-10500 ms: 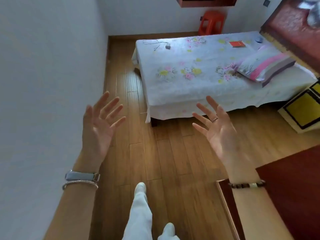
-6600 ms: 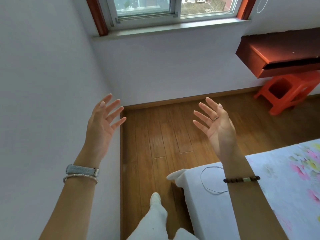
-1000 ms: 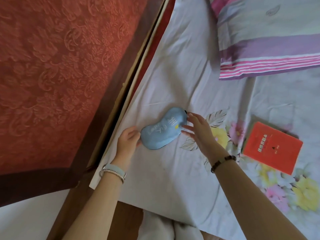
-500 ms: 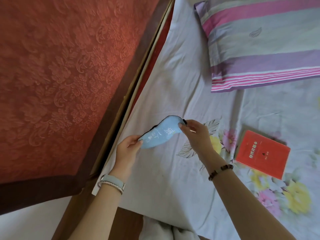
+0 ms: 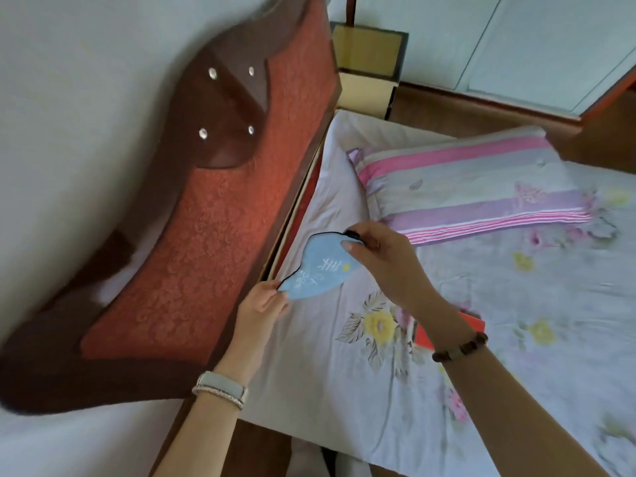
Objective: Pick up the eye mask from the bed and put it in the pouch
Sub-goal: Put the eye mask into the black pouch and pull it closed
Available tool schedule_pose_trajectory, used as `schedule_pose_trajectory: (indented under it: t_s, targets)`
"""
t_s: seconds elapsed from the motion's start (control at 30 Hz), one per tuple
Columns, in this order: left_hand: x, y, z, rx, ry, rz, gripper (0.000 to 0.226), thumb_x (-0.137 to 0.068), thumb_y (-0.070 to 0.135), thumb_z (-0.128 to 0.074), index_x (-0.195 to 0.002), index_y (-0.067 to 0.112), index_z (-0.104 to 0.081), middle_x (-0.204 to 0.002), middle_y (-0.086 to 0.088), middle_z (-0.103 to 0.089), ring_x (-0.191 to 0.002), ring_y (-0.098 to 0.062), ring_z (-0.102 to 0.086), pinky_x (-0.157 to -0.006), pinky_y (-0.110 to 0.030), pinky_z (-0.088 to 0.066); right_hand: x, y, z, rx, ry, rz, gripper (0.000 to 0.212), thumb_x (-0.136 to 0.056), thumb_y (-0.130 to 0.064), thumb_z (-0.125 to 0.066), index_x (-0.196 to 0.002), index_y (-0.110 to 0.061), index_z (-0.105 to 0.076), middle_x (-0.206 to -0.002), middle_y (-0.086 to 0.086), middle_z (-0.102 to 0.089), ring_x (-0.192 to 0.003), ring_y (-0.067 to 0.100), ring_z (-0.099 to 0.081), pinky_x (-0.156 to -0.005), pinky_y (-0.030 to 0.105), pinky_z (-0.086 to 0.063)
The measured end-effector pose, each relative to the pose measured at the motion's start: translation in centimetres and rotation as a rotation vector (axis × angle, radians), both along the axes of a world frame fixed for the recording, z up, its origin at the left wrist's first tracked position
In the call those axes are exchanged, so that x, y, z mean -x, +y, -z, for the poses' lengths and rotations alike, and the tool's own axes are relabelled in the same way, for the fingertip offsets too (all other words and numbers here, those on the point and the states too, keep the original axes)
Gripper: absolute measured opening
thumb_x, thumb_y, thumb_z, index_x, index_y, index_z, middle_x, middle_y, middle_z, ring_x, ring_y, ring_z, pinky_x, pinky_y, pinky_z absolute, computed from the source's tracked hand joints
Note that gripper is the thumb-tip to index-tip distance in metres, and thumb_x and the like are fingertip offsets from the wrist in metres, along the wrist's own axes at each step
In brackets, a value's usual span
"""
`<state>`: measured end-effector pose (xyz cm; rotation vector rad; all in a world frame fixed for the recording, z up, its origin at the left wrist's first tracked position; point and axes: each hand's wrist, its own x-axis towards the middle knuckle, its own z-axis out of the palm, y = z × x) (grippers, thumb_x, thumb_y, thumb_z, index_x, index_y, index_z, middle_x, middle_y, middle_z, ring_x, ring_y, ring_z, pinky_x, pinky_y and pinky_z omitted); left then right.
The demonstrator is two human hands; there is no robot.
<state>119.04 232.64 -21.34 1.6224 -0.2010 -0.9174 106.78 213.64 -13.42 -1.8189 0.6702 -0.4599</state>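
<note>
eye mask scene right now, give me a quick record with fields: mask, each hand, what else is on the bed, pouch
eye mask: light blue, dark edging, held off the sheet
left hand: pinching the mask's lower end
right hand: pinching the mask's upper end
bed sheet: white, floral print
pillow: striped pink and purple, near the headboard
red book: on the sheet, mostly hidden behind the right forearm
pouch: not in view
step: mask picked up, not yet put away

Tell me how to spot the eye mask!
Find the big red headboard beside the flowery bed. Just in front, the left hand and right hand hold the eye mask stretched between them. It's the only light blue thing, with white stitching.
</note>
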Motion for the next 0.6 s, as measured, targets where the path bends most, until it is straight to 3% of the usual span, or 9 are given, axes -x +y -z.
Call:
schedule_pose_trajectory:
  t_s: [0.1, 0.17, 0.23, 0.3, 0.33, 0.4, 0.47, 0.6]
  targets:
    - [1.0, 0.4, -3.9, -0.02, -0.071, 0.164, 0.018, -0.083, 0.032, -0.07, -0.098, 0.023, -0.067, -0.09, 0.011, -0.074, -0.091, -0.003, -0.068, -0.076, -0.016, -0.047, 0.5, 0.2, -5.1, 0.049, 0.002, -0.008, 0.006, -0.091, -0.012, -0.067, -0.088, -0.018, -0.066, -0.06, -0.025, -0.056, -0.058, -0.005, -0.049, -0.059, 0.007, -0.036]
    - [2.1, 0.6, -5.9, 0.035, 0.003, 0.222, 0.033, -0.075, 0.042, -0.071, -0.095, 0.017, -0.061, -0.089, 0.006, -0.073, -0.095, -0.012, -0.067, -0.083, -0.025, -0.047, 0.7, 0.4, -7.7, 0.059, 0.011, -0.004, 0.007, -0.092, -0.013, -0.067, -0.089, -0.019, -0.066, -0.062, -0.019, -0.06, -0.058, -0.002, -0.05, -0.06, 0.012, -0.039]
    - [3.3, 0.6, -7.5, 0.116, 0.109, 0.245, 0.045, -0.072, 0.046, -0.076, -0.096, 0.013, -0.058, -0.1, -0.006, -0.072, -0.104, -0.023, -0.067, -0.091, -0.039, -0.047, 0.8, 0.6, -9.6, 0.051, 0.026, 0.004, 0.002, -0.092, -0.014, -0.066, -0.094, -0.015, -0.067, -0.075, 0.001, -0.068, -0.068, 0.01, -0.056, -0.066, 0.024, -0.045]
    - [4.3, 0.5, -8.8, 0.152, 0.15, 0.278, 0.058, -0.068, 0.051, -0.083, -0.107, 0.016, -0.059, -0.11, -0.005, -0.075, -0.113, -0.024, -0.069, -0.095, -0.043, -0.053, 1.2, 1.0, -11.0, 0.043, 0.029, 0.012, 0.006, -0.092, -0.016, -0.066, -0.097, -0.013, -0.068, -0.079, 0.014, -0.068, -0.072, 0.017, -0.057, -0.069, 0.029, -0.045]
    - [4.7, 0.4, -9.3, 0.148, 0.146, 0.298, 0.064, -0.065, 0.055, -0.085, -0.113, 0.021, -0.059, -0.113, 0.0, -0.075, -0.115, -0.021, -0.069, -0.094, -0.044, -0.055, 1.4, 1.1, -11.4, 0.037, 0.023, 0.013, 0.005, -0.092, -0.016, -0.067, -0.097, -0.014, -0.068, -0.075, 0.013, -0.066, -0.07, 0.018, -0.055, -0.068, 0.03, -0.043]
    - [5.5, 0.2, -10.4, 0.132, 0.064, 0.35, 0.058, -0.067, 0.057, -0.084, -0.116, 0.036, -0.061, -0.114, 0.012, -0.074, -0.114, -0.013, -0.069, -0.092, -0.039, -0.057, 2.1, 1.5, -12.2, 0.014, 0.005, 0.02, 0.002, -0.092, -0.016, -0.067, -0.093, -0.018, -0.067, -0.066, 0.005, -0.058, -0.062, 0.017, -0.049, -0.063, 0.028, -0.04]
    - [6.1, -0.2, -11.4, 0.127, -0.044, 0.369, 0.037, -0.077, 0.052, -0.078, -0.111, 0.042, -0.067, -0.112, 0.014, -0.074, -0.108, -0.008, -0.07, -0.087, -0.029, -0.055, 2.9, 1.6, -12.5, -0.016, -0.014, 0.029, 0.003, -0.092, -0.015, -0.067, -0.091, -0.018, -0.066, -0.065, 0.01, -0.052, -0.062, 0.021, -0.044, -0.061, 0.029, -0.036]
    - [7.1, -0.7, -12.6, 0.131, -0.054, 0.304, 0.028, -0.082, 0.045, -0.074, -0.103, 0.026, -0.073, -0.106, -0.008, -0.075, -0.104, -0.024, -0.069, -0.091, -0.039, -0.049, 5.1, 2.5, -12.4, -0.08, -0.089, 0.013, 0.007, -0.094, -0.015, -0.065, -0.09, -0.02, -0.067, -0.078, 0.025, -0.062, -0.074, 0.024, -0.054, -0.07, 0.036, -0.043]
